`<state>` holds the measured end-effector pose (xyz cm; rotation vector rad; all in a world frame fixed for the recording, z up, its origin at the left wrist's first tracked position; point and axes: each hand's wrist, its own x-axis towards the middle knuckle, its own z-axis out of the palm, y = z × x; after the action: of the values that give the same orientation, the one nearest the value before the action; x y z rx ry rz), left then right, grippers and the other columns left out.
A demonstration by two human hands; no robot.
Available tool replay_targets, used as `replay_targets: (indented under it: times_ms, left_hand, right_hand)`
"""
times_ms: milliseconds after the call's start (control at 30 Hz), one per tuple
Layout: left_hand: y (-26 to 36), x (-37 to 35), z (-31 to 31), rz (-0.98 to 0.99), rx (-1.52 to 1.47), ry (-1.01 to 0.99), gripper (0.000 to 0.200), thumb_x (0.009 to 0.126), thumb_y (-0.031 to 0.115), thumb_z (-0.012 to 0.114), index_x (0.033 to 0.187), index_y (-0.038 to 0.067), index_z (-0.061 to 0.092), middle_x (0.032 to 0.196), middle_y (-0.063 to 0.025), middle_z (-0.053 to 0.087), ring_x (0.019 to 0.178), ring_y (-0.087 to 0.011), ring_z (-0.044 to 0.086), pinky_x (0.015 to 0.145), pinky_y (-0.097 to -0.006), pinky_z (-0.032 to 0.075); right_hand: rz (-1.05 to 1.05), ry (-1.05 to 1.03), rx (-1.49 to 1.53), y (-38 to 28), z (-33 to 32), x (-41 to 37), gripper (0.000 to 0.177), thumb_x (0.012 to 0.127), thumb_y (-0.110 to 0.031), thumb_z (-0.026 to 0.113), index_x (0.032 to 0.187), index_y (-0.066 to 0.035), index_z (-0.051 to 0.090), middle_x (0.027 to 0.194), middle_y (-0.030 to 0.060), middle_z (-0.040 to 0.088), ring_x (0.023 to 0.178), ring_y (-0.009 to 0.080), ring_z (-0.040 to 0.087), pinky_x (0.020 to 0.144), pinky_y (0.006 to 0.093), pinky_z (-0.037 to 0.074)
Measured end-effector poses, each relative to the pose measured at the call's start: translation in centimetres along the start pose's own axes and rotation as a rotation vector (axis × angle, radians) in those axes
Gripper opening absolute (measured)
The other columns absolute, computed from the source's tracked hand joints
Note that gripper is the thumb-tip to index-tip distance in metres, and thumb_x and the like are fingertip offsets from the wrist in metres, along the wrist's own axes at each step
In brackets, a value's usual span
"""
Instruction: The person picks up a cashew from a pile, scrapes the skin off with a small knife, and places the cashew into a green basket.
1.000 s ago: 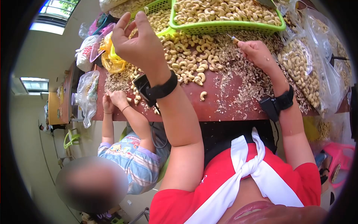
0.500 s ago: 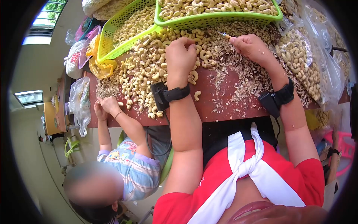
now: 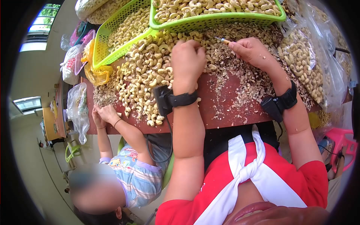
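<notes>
My right hand is closed around the handle of a small knife, its thin blade pointing left over brown skin flakes. My left hand is at the right edge of the heap of cashews, fingers curled down and inward. The back of that hand hides whatever is between its fingertips. Peeled skin flakes lie scattered under and below my right hand on the red-brown table.
Two green baskets of cashews, one straight ahead and one at left, border the heap. A clear bag of cashews lies at right. Beside me on the left, another person's hands work at the table edge near a plastic bag.
My left hand has shifted slightly right and down, its fingers still curled. The knife stays in my right hand, a little further left. The view has tilted slightly.
</notes>
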<state>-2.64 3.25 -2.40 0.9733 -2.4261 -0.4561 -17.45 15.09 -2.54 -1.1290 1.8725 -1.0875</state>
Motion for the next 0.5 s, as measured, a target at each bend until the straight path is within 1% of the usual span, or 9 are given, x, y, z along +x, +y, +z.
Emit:
replay_targets:
  times_ms: [33, 100, 233, 300, 333, 433, 467, 500]
  left_hand:
    - [0.4, 0.0, 0.5, 0.005, 0.056, -0.048, 0.017, 0.067, 0.016, 0.056, 0.074, 0.002, 0.062, 0.07, -0.0157, 0.056, 0.069, -0.0273, 0.055, 0.066, -0.0339, 0.043]
    - [0.4, 0.1, 1.3, -0.002, 0.112, 0.011, 0.016, 0.067, 0.016, 0.056, 0.073, 0.003, 0.063, 0.069, -0.0168, 0.055, 0.07, -0.0279, 0.054, 0.066, -0.0342, 0.042]
    - [0.1, -0.1, 0.4, 0.028, 0.059, 0.05, 0.015, 0.069, 0.014, 0.056, 0.074, 0.001, 0.062, 0.067, -0.0157, 0.057, 0.065, -0.0242, 0.056, 0.061, -0.0319, 0.043]
    - [0.0, -0.2, 0.1, -0.12, -0.241, 0.079, 0.015, 0.071, 0.013, 0.055, 0.076, 0.0, 0.061, 0.064, -0.0129, 0.059, 0.057, -0.0191, 0.056, 0.055, -0.0288, 0.044]
    - [0.0, -0.2, 0.0, -0.118, -0.242, 0.081, 0.015, 0.071, 0.013, 0.055, 0.076, 0.0, 0.061, 0.064, -0.0129, 0.059, 0.057, -0.0191, 0.056, 0.055, -0.0288, 0.044]
    - [-0.1, -0.2, 0.0, -0.131, -0.262, 0.106, 0.012, 0.067, 0.01, 0.057, 0.071, -0.001, 0.059, 0.069, -0.0153, 0.055, 0.062, -0.0277, 0.054, 0.06, -0.035, 0.043]
    - [-0.1, -0.2, 0.1, -0.13, -0.26, 0.108, 0.012, 0.067, 0.01, 0.057, 0.071, -0.001, 0.059, 0.069, -0.0153, 0.055, 0.062, -0.0277, 0.054, 0.06, -0.035, 0.043]
    - [0.0, -0.2, 0.4, -0.084, -0.167, 0.053, 0.012, 0.066, 0.011, 0.058, 0.071, -0.001, 0.06, 0.07, -0.0156, 0.055, 0.064, -0.0284, 0.053, 0.061, -0.0361, 0.043]
  right_hand:
    - [-0.001, -0.005, -0.001, -0.1, 0.0, 0.1, 0.043, 0.08, -0.038, 0.049, 0.05, -0.006, 0.046, 0.043, -0.0042, 0.036, 0.04, 0.0051, 0.032, 0.038, 0.0226, 0.026]
    - [0.042, -0.022, 0.013, -0.2, -0.1, 0.0, 0.043, 0.08, -0.037, 0.05, 0.05, -0.006, 0.046, 0.043, -0.0043, 0.036, 0.04, 0.0051, 0.032, 0.038, 0.0222, 0.026]
    - [0.043, -0.001, 0.022, -0.1, -0.3, -0.1, 0.043, 0.08, -0.037, 0.049, 0.05, -0.006, 0.046, 0.043, -0.0045, 0.037, 0.04, 0.005, 0.032, 0.038, 0.0218, 0.026]
    - [0.037, -0.018, 0.063, 0.2, -0.2, 0.0, 0.043, 0.08, -0.036, 0.049, 0.05, -0.006, 0.046, 0.044, -0.0047, 0.037, 0.04, 0.0049, 0.032, 0.038, 0.0216, 0.026]
    - [0.036, -0.014, 0.058, 0.2, -0.2, 0.0, 0.043, 0.08, -0.037, 0.049, 0.05, -0.007, 0.046, 0.043, -0.0047, 0.037, 0.04, 0.0049, 0.032, 0.038, 0.0216, 0.026]
    - [0.04, -0.013, 0.046, -0.4, -0.2, -0.3, 0.043, 0.08, -0.037, 0.049, 0.05, -0.006, 0.047, 0.043, -0.0047, 0.036, 0.04, 0.005, 0.032, 0.038, 0.022, 0.027]
    - [0.038, -0.013, 0.047, -0.4, -0.2, -0.3, 0.043, 0.08, -0.037, 0.049, 0.05, -0.006, 0.047, 0.043, -0.0047, 0.036, 0.04, 0.005, 0.032, 0.038, 0.022, 0.027]
    - [0.037, -0.011, 0.009, -0.4, -0.1, -0.2, 0.043, 0.08, -0.037, 0.049, 0.05, -0.006, 0.046, 0.044, -0.0046, 0.037, 0.04, 0.0053, 0.033, 0.039, 0.0223, 0.027]
